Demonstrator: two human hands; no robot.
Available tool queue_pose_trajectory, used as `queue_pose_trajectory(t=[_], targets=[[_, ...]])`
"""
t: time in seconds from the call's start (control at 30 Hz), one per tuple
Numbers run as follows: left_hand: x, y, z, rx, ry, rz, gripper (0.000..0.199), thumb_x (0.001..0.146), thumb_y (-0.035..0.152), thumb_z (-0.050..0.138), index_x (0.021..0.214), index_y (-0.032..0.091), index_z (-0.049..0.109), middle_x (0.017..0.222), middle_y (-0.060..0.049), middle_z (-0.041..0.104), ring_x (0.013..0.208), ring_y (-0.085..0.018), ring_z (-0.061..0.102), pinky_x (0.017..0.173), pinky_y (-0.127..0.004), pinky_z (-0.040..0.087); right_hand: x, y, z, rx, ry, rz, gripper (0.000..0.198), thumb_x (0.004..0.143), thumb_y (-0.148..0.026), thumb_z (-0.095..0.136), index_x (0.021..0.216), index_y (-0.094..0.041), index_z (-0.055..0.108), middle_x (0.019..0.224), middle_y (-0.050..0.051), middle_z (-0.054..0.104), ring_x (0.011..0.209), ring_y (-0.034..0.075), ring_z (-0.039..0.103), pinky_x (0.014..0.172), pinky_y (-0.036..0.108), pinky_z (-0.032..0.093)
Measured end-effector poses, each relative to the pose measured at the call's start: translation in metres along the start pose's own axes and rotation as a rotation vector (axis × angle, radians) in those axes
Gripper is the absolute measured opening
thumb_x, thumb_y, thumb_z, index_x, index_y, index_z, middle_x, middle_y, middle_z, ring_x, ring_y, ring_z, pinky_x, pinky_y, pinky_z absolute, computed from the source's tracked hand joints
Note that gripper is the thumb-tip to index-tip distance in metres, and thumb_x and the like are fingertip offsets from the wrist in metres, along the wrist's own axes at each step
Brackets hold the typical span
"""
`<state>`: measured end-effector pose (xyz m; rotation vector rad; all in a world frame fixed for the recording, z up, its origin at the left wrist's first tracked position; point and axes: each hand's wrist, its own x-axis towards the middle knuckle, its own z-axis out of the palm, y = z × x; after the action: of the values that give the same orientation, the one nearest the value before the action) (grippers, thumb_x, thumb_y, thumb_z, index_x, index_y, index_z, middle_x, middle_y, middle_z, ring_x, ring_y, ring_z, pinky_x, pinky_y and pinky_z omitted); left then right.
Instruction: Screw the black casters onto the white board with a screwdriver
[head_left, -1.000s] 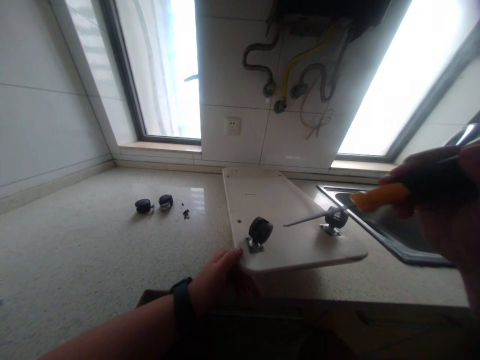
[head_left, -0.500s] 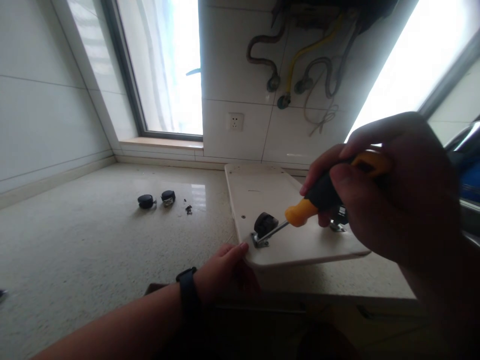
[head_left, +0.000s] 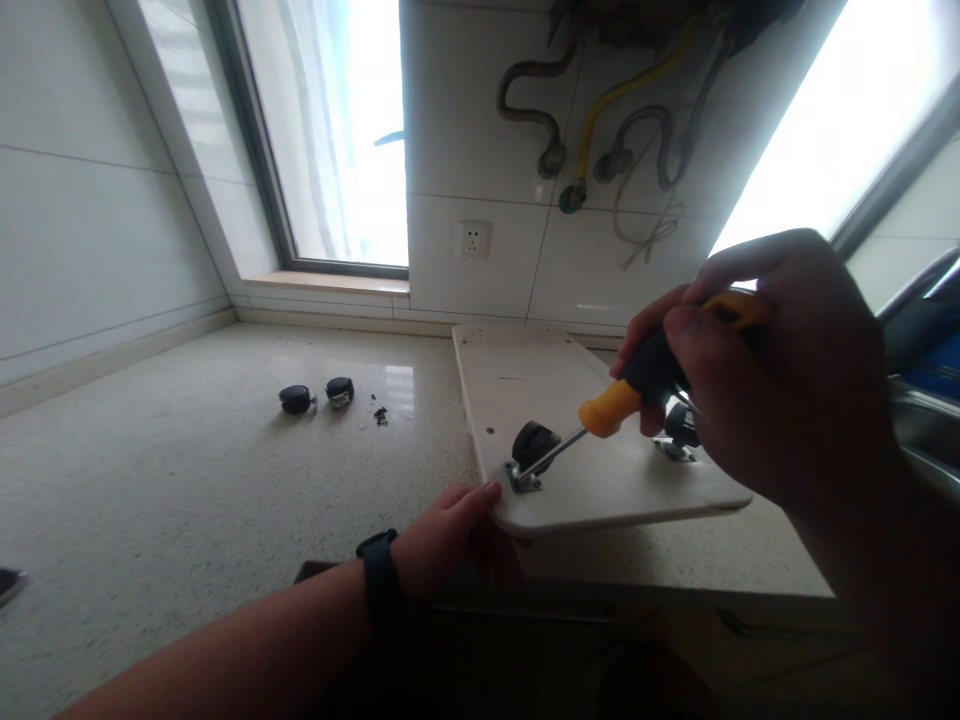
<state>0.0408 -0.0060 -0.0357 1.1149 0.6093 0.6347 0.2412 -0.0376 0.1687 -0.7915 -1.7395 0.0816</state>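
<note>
A white board (head_left: 570,400) with rounded corners lies on the counter, its near edge sticking out over the front. On its near-left corner stands a black caster (head_left: 534,446) with a metal mounting plate. My right hand (head_left: 780,370) is wrapped round a yellow and black screwdriver (head_left: 611,408), whose tip meets that plate at a slant. With the thumb on top and the fingers beneath, my left hand (head_left: 457,530) grips the board's near-left corner beside the plate. A second caster (head_left: 681,428) on the board's right side is partly covered by my right hand.
Two loose casters, one (head_left: 298,399) left of the other (head_left: 340,391), lie on the speckled counter (head_left: 225,480) near a small pile of screws (head_left: 381,415). Behind are a wall socket (head_left: 474,238) and hanging pipes (head_left: 600,110). A sink (head_left: 930,415) is at the right.
My right hand has turned slightly around the screwdriver, uncovering more of the right caster. The tip stays at the plate, and my left hand keeps its hold. The whole view has shifted a little.
</note>
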Motion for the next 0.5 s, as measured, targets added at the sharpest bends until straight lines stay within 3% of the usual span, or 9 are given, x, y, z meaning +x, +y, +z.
queue_pose_trajectory(t=[0.13,0.27,0.4,0.5], targets=[[-0.001,-0.002,0.001,0.157,0.195,0.048,0.069,0.081,0.083,0.057,0.062,0.017,0.058,0.047,0.000,0.055,0.041,-0.012,0.052,0.044,-0.023,0.039,-0.001,0.003,-0.002,0.022,0.022,0.038,0.021,0.093,-0.013,0.057,0.092,-0.030,0.046,0.069,-0.004,0.064,0.039,0.014,0.058,0.026,0.026,0.045],[-0.006,0.008,0.004,0.391,0.384,0.249,0.063,0.089,0.074,0.055,0.057,0.020,0.049,0.046,0.005,0.042,0.042,-0.009,0.037,0.043,-0.023,0.028,-0.004,0.004,-0.005,0.039,0.066,0.060,0.019,0.095,-0.016,0.059,0.093,-0.031,0.048,0.069,-0.005,0.065,0.039,0.014,0.056,0.026,0.026,0.041],[-0.014,0.020,0.009,0.539,0.500,0.476,0.034,0.090,0.047,0.066,0.073,0.019,0.056,0.063,0.004,0.049,0.057,-0.011,0.043,0.054,-0.023,0.036,-0.008,0.004,-0.007,0.081,0.090,0.072,0.017,0.094,-0.022,0.064,0.096,-0.031,0.050,0.069,-0.005,0.065,0.044,0.015,0.059,0.028,0.028,0.044],[-0.016,0.021,0.012,0.576,0.453,0.506,0.019,0.089,0.035,0.068,0.099,0.020,0.062,0.067,0.005,0.049,0.060,-0.012,0.043,0.055,-0.024,0.037,-0.010,0.005,-0.007,0.098,0.089,0.094,0.016,0.094,-0.023,0.064,0.097,-0.031,0.051,0.069,-0.005,0.066,0.045,0.016,0.060,0.029,0.028,0.045]])
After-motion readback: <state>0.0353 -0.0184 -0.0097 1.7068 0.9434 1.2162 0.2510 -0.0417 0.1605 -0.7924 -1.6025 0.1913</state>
